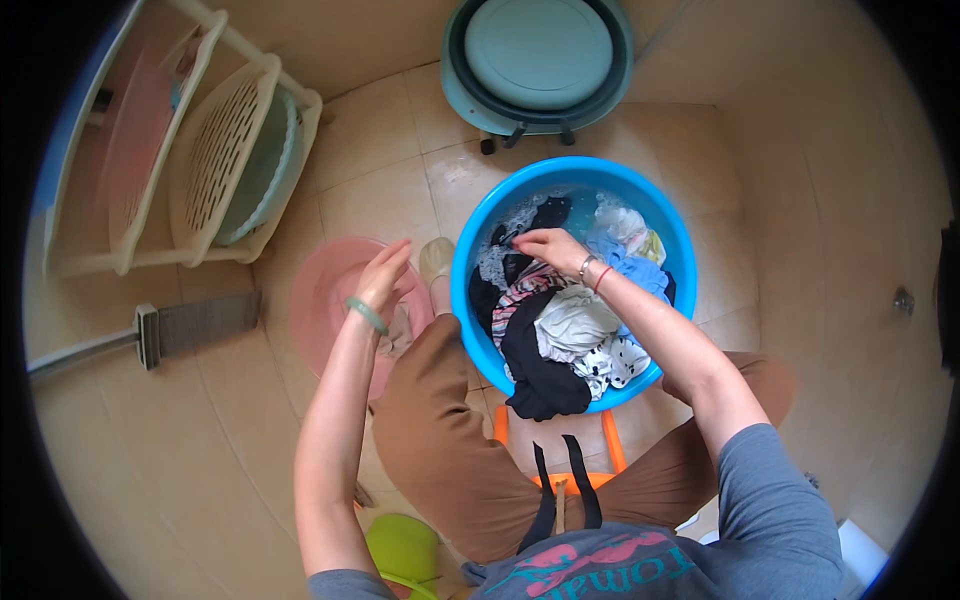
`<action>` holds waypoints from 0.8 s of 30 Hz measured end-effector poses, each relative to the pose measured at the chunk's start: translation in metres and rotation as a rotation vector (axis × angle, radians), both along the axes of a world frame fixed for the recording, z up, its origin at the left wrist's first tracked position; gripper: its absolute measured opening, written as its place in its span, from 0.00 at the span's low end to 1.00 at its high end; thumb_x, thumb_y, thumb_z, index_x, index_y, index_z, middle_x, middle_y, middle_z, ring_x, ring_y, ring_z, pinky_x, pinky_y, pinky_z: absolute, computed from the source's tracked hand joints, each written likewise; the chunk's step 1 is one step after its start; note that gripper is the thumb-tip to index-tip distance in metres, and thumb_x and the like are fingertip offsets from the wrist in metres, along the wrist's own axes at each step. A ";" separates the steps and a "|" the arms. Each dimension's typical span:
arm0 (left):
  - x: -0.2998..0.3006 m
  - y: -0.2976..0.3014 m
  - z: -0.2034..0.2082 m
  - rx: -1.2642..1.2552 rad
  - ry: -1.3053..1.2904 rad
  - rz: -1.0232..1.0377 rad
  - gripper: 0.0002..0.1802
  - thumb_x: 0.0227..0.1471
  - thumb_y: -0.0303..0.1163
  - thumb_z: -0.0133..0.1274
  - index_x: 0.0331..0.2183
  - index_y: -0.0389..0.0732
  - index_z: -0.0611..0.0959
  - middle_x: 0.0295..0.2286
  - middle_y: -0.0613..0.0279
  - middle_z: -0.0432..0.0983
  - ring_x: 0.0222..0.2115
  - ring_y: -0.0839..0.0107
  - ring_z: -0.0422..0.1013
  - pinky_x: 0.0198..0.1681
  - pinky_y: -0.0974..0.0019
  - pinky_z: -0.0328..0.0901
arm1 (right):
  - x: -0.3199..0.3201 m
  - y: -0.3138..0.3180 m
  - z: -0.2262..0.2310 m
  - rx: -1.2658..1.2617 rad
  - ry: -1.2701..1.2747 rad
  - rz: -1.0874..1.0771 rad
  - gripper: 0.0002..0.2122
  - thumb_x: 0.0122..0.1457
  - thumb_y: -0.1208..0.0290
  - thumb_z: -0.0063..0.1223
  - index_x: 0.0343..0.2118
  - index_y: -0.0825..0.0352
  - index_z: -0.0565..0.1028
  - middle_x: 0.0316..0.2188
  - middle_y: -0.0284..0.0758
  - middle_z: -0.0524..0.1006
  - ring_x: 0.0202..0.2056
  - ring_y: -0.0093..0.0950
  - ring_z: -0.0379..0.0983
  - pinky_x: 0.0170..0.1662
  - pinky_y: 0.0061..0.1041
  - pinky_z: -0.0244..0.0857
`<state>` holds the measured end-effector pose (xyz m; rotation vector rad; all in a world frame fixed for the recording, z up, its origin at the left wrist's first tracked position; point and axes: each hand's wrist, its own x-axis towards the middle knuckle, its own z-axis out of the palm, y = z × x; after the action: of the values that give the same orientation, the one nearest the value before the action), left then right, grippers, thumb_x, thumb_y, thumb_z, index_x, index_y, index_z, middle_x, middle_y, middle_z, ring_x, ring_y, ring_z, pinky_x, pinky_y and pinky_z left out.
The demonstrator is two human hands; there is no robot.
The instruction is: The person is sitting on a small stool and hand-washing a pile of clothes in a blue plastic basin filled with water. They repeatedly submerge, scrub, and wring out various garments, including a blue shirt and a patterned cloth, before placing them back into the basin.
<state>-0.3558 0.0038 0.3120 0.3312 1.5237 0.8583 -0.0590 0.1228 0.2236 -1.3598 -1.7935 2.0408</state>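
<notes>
A blue tub [462,290] sits on the floor [380,150] in front of the person, with soapy water and a heap of laundry inside it. White cloth [575,322] lies mid-heap in the tub, striped cloth [517,300] on its left side, light blue cloth [640,270] on its right, and black cloth [545,365] reaches its near rim. The right hand [550,246] is over the tub's far half, fingers drawn together; whether it grips or touches any cloth cannot be told. The left hand [385,278] is raised left of the tub, loosely bent and holding nothing visible. Below it, also left of the tub, stands a pink basin [332,285] with a pale cloth [397,332] inside. Beyond the tub is a blue-green folding basin [540,50].
</notes>
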 end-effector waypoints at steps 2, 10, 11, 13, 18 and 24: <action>0.066 0.057 0.025 0.028 0.037 -0.251 0.32 0.55 0.46 0.51 0.57 0.44 0.67 0.56 0.62 0.61 0.59 0.67 0.53 0.56 0.56 0.54 | 0.065 0.012 -0.029 0.128 -0.179 -0.023 0.21 0.52 0.68 0.58 0.50 0.68 0.72 0.46 0.41 0.76 0.47 0.31 0.73 0.51 0.28 0.65; 0.260 0.148 -0.033 0.037 0.318 -0.741 0.32 0.52 0.44 0.56 0.55 0.39 0.70 0.49 0.55 0.71 0.48 0.65 0.68 0.45 0.63 0.66 | 0.171 0.021 -0.039 0.425 -0.592 0.186 0.13 0.52 0.63 0.56 0.39 0.61 0.73 0.40 0.38 0.75 0.46 0.36 0.70 0.46 0.42 0.61; 0.273 0.149 -0.040 0.061 0.356 -0.745 0.32 0.51 0.41 0.57 0.54 0.38 0.70 0.46 0.54 0.73 0.45 0.65 0.71 0.44 0.66 0.66 | 0.178 0.022 -0.036 0.485 -0.593 0.184 0.07 0.54 0.65 0.53 0.32 0.61 0.73 0.37 0.35 0.76 0.44 0.36 0.71 0.42 0.41 0.60; 0.288 0.138 -0.055 0.127 0.528 -0.822 0.33 0.47 0.38 0.61 0.54 0.39 0.71 0.45 0.51 0.74 0.45 0.60 0.71 0.48 0.63 0.66 | 0.188 0.025 -0.019 0.465 -0.532 0.159 0.07 0.54 0.65 0.52 0.31 0.61 0.73 0.34 0.36 0.77 0.42 0.37 0.71 0.43 0.41 0.59; 0.300 0.107 -0.045 0.093 0.565 -1.148 0.45 0.38 0.40 0.66 0.57 0.41 0.66 0.48 0.47 0.72 0.48 0.54 0.69 0.52 0.61 0.63 | 0.233 0.013 0.027 0.118 -0.110 -0.085 0.07 0.56 0.67 0.54 0.29 0.66 0.72 0.23 0.32 0.74 0.28 0.24 0.69 0.34 0.27 0.62; 0.315 0.075 0.010 -0.146 0.624 -1.472 0.50 0.40 0.47 0.65 0.60 0.44 0.60 0.50 0.48 0.70 0.51 0.56 0.68 0.53 0.62 0.62 | 0.238 -0.025 0.099 -0.016 0.129 -0.121 0.08 0.59 0.67 0.51 0.31 0.67 0.72 0.25 0.26 0.70 0.29 0.15 0.62 0.33 0.19 0.60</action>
<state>-0.0409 0.0787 0.3220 1.4528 1.3675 -0.5747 0.1788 0.0978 0.3222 -1.2752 -1.6064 2.0334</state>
